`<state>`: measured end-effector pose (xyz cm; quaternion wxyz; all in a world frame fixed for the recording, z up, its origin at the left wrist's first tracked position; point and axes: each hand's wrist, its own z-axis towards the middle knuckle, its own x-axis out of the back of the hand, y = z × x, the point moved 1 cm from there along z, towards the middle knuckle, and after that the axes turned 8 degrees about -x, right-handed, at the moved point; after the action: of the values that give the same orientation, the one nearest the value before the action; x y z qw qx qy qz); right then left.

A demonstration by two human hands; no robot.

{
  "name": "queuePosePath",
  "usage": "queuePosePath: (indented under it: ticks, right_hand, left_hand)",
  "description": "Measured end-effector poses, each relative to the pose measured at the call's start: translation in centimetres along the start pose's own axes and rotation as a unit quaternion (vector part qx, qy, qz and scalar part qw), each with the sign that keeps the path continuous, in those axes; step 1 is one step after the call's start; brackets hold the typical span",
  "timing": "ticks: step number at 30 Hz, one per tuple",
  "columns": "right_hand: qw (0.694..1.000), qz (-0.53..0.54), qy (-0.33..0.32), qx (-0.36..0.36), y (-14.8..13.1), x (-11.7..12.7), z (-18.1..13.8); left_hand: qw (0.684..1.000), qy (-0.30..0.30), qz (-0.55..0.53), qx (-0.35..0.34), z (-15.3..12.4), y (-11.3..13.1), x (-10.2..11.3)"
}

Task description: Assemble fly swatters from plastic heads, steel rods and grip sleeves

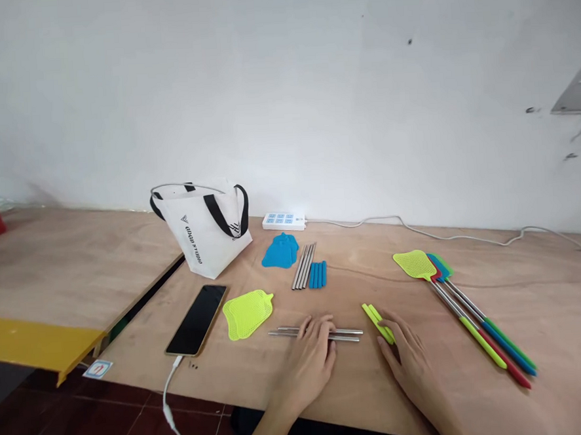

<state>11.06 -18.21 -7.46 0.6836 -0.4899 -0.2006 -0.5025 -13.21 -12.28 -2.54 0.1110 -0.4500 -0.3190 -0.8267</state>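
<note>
My left hand lies over two thin metal tubes on the table, its fingers curled down onto them and hiding their middles. To the right, my right hand has its thumb and fingers closed about the near ends of two yellow-green handle grips, which lie side by side. Beyond my left hand are yellow-green mesh fly swatter heads, stacked flat. Farther back lie blue swatter heads, several metal tubes in a row and several short blue grips.
Whole fly swatters in several colours lie fanned at the right. On the left are a black phone with a white cable and a white bag. A power strip sits by the wall. A gap divides the tabletops at left.
</note>
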Motion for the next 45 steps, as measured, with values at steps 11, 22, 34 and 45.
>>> queuePosePath:
  ticks: [11,22,34,45]
  right_hand:
    - [0.999,0.004,0.018,-0.048,1.1,-1.0,0.0]
    - [0.994,0.089,0.017,-0.053,0.8,0.0,0.3]
    - [0.99,0.134,-0.047,0.014,0.0,0.4,1.0]
    - [0.985,0.156,0.001,-0.072,-0.8,1.8,1.2]
  left_hand:
    - [1.0,-0.019,-0.015,0.016,-0.2,-0.5,-0.3]
    - [0.997,0.031,-0.045,0.05,-0.4,-1.2,-1.5]
    - [0.99,0.096,0.062,0.084,0.0,-0.3,0.0]
    - [0.999,0.006,0.007,0.041,0.2,0.0,-0.1]
